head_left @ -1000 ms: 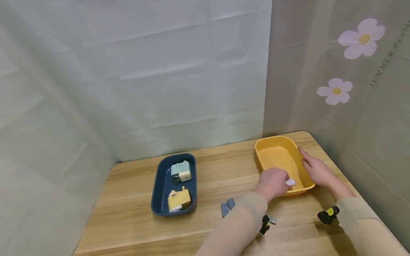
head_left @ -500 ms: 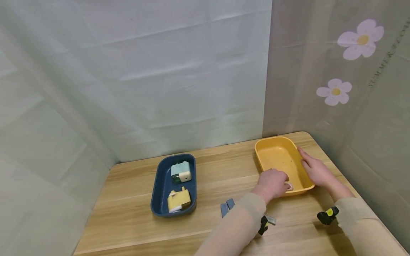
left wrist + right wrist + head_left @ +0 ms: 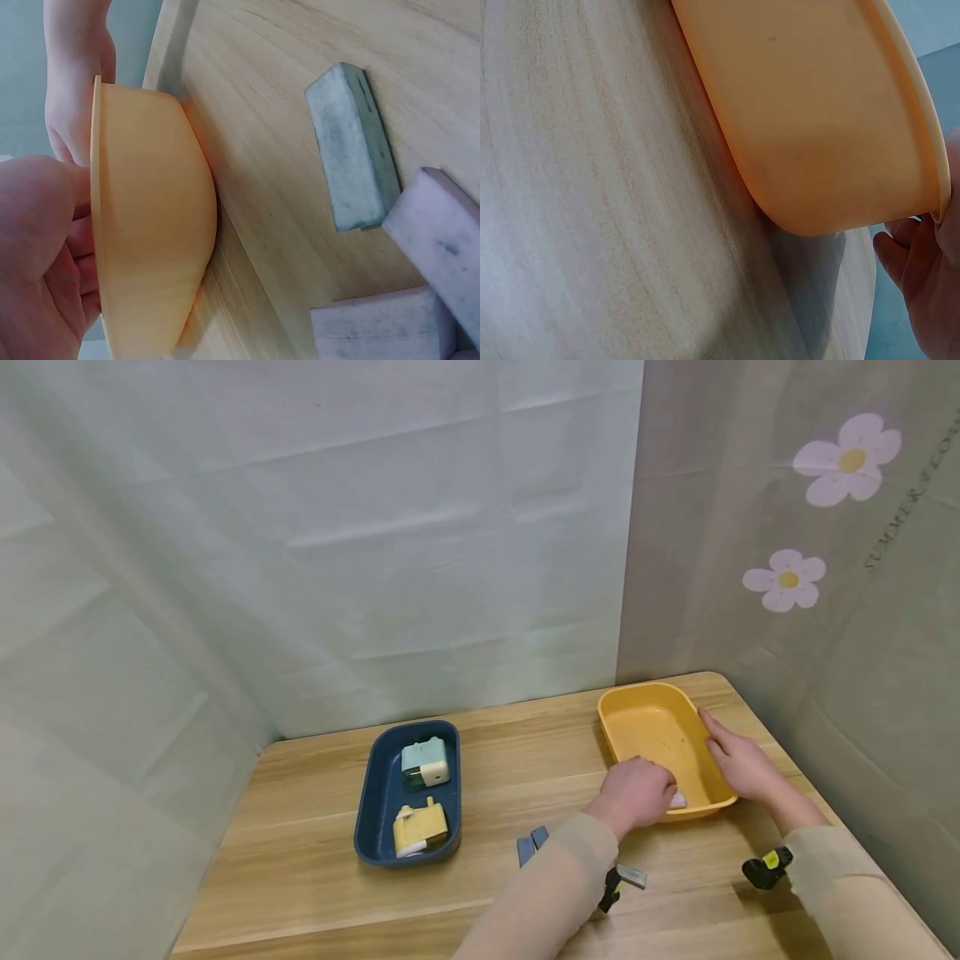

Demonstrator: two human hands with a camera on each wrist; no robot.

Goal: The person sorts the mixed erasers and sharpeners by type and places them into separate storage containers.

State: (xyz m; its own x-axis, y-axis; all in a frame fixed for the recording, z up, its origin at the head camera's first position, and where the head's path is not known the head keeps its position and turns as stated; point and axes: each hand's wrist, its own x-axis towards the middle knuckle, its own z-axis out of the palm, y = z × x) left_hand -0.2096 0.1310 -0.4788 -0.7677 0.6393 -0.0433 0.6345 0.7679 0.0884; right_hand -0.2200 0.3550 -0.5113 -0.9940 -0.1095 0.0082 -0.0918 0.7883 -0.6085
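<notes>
Nearest, the beige left sleeve (image 3: pixel 543 881) and the beige right sleeve (image 3: pixel 862 885) reached toward the yellow tray (image 3: pixel 652 731). On the wooden tabletop (image 3: pixel 697 902), in front of the yellow tray and toward its left, there lay a grey block (image 3: pixel 349 150) and, close beside it, two pale purplish blocks (image 3: pixel 439 229). The head view showed also two blue-grey pieces (image 3: pixel 527 850), more to the left of the tray and partly covered by the left sleeve; whether these were the same blocks, I could not tell.

The left hand (image 3: pixel 633 789) went over the near left rim of the yellow tray. Its fingers were bent and clamped on a small white piece (image 3: pixel 678 800), which was inside the tray, at its near end, and mostly hidden. The right hand (image 3: pixel 742 766) held the right rim of the tray, with its fingers closed about this rim.

Well to the left of the yellow tray stood a dark blue tray (image 3: pixel 388 793). In it were a pale yellow object (image 3: pixel 420 828) and, farther, a light blue and cream object (image 3: pixel 425 762), placed apart. Behind the yellow tray hung a pale curtain (image 3: pixel 420 568), with two pink flowers (image 3: pixel 825 487) at the right.
</notes>
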